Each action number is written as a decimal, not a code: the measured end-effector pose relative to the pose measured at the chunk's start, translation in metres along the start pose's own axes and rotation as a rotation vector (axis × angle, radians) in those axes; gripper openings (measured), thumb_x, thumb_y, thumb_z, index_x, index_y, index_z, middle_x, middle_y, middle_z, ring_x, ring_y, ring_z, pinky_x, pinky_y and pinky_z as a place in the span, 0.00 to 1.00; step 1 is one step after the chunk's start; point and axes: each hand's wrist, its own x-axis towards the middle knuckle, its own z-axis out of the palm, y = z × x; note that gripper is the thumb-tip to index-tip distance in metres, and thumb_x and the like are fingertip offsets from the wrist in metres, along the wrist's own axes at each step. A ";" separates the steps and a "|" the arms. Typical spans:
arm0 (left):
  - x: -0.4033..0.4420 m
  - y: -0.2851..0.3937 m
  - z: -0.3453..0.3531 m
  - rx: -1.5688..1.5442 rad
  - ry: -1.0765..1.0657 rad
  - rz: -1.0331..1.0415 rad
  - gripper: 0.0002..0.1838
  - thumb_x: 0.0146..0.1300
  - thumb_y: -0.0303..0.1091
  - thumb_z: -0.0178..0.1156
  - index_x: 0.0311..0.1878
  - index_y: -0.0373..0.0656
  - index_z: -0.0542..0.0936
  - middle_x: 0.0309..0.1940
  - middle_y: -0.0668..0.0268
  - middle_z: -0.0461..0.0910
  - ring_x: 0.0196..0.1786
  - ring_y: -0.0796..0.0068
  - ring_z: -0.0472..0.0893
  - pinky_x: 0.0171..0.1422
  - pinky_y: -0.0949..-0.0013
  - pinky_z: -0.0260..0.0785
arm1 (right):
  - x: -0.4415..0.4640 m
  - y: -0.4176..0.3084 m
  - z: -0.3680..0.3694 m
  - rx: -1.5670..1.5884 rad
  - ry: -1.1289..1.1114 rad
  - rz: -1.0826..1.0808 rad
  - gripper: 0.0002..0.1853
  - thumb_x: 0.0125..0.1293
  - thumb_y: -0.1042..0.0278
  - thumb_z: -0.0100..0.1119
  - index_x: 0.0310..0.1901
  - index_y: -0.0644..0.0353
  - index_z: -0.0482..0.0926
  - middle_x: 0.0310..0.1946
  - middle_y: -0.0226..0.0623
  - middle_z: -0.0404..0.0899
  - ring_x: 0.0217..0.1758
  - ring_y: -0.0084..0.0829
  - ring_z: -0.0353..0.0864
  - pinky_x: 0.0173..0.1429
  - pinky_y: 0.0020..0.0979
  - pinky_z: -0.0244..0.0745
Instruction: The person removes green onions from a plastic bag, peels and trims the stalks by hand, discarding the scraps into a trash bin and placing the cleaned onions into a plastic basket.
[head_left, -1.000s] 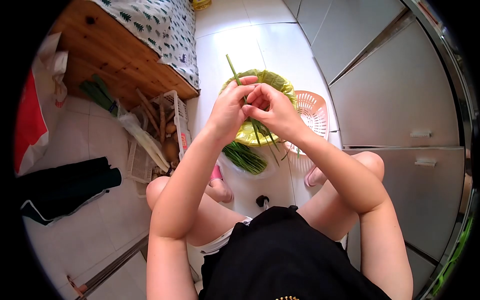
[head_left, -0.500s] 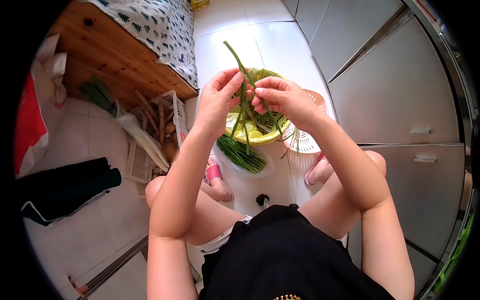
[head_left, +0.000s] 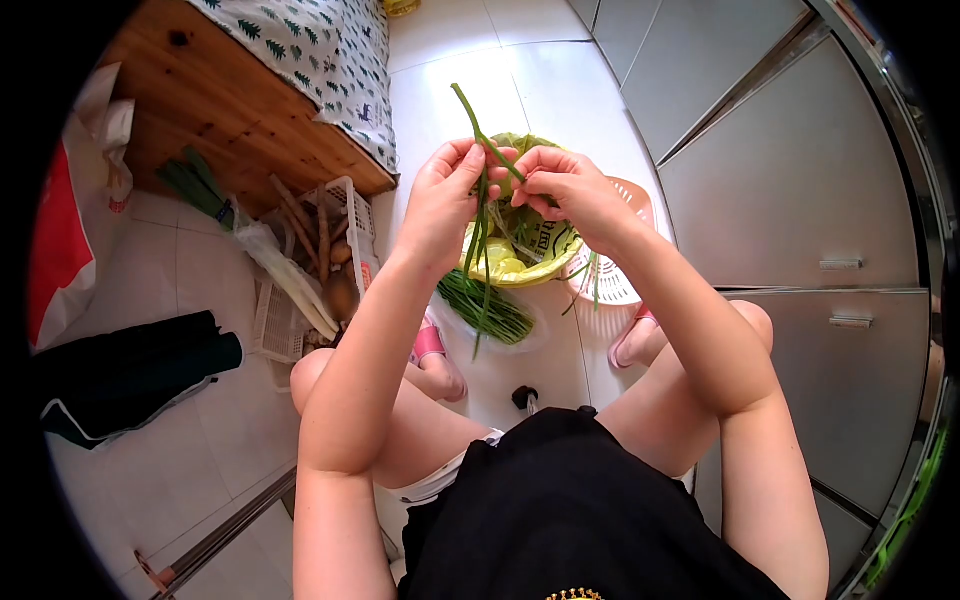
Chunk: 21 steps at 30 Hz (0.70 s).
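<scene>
My left hand is closed, pinching a garlic chive between thumb and fingers. One end of the chive points up past the fingertips, and its long leaves hang below the hand. Close beside it, my right hand pinches the part that slants across at its fingertips. Both hands are above a bin lined with a yellow plastic bag. On the floor in front of me lies a bunch of garlic chives on clear plastic. A peach-coloured slotted basket, holding a few green strands, stands right of the bin.
Steel cabinets line the right side. At left are a wooden cabinet under a patterned cloth, a white crate of root vegetables, scallions in plastic, and a dark folded cloth. My slippered feet flank the chives.
The hanging leaves now trail lower from my left hand. The strand that hung below my right hand no longer shows there. Both hands stay nearly in place, the right fingers curled tighter.
</scene>
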 end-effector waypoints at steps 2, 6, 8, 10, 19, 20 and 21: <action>0.001 -0.002 0.000 -0.005 -0.012 -0.004 0.11 0.74 0.36 0.49 0.51 0.39 0.72 0.45 0.63 0.80 0.44 0.80 0.79 0.48 0.77 0.71 | 0.000 0.000 0.001 0.001 0.008 -0.025 0.03 0.62 0.75 0.51 0.34 0.57 0.75 0.28 0.29 0.78 0.24 0.14 0.64 0.29 0.17 0.54; 0.002 -0.005 0.000 -0.010 -0.012 -0.005 0.11 0.73 0.35 0.49 0.51 0.39 0.73 0.45 0.62 0.80 0.45 0.79 0.79 0.50 0.75 0.72 | 0.004 0.004 -0.004 -0.033 0.004 -0.067 0.04 0.62 0.76 0.51 0.32 0.58 0.76 0.28 0.28 0.77 0.25 0.15 0.64 0.29 0.17 0.55; 0.001 -0.003 0.001 0.002 0.013 -0.012 0.11 0.73 0.34 0.50 0.51 0.39 0.73 0.46 0.63 0.79 0.46 0.79 0.78 0.52 0.74 0.72 | 0.006 0.009 -0.008 -0.056 0.018 -0.068 0.05 0.62 0.77 0.51 0.33 0.60 0.78 0.28 0.29 0.78 0.26 0.16 0.66 0.30 0.18 0.57; -0.002 0.004 0.003 0.026 0.045 -0.024 0.11 0.73 0.34 0.49 0.52 0.39 0.73 0.46 0.63 0.79 0.46 0.79 0.78 0.52 0.73 0.73 | 0.006 0.009 -0.006 -0.077 0.069 -0.055 0.07 0.62 0.78 0.50 0.36 0.62 0.80 0.30 0.29 0.79 0.28 0.17 0.69 0.32 0.19 0.62; 0.001 -0.005 -0.006 0.113 0.060 -0.006 0.10 0.71 0.36 0.54 0.49 0.41 0.75 0.42 0.69 0.78 0.46 0.81 0.77 0.52 0.73 0.75 | 0.019 0.010 -0.007 -0.180 0.140 -0.216 0.08 0.67 0.74 0.54 0.44 0.65 0.81 0.41 0.35 0.82 0.45 0.23 0.79 0.54 0.25 0.73; 0.001 -0.005 -0.007 0.116 0.055 -0.003 0.10 0.71 0.36 0.54 0.49 0.41 0.75 0.42 0.69 0.77 0.45 0.82 0.77 0.52 0.73 0.75 | 0.019 0.010 -0.007 -0.187 0.135 -0.238 0.08 0.68 0.72 0.54 0.44 0.65 0.80 0.41 0.35 0.82 0.45 0.22 0.79 0.54 0.25 0.73; 0.001 -0.006 -0.008 0.118 0.050 0.004 0.10 0.71 0.36 0.55 0.49 0.41 0.75 0.42 0.69 0.78 0.45 0.81 0.77 0.51 0.73 0.75 | 0.018 0.007 -0.004 -0.194 0.131 -0.259 0.09 0.68 0.71 0.55 0.45 0.64 0.80 0.42 0.35 0.82 0.45 0.22 0.79 0.54 0.25 0.74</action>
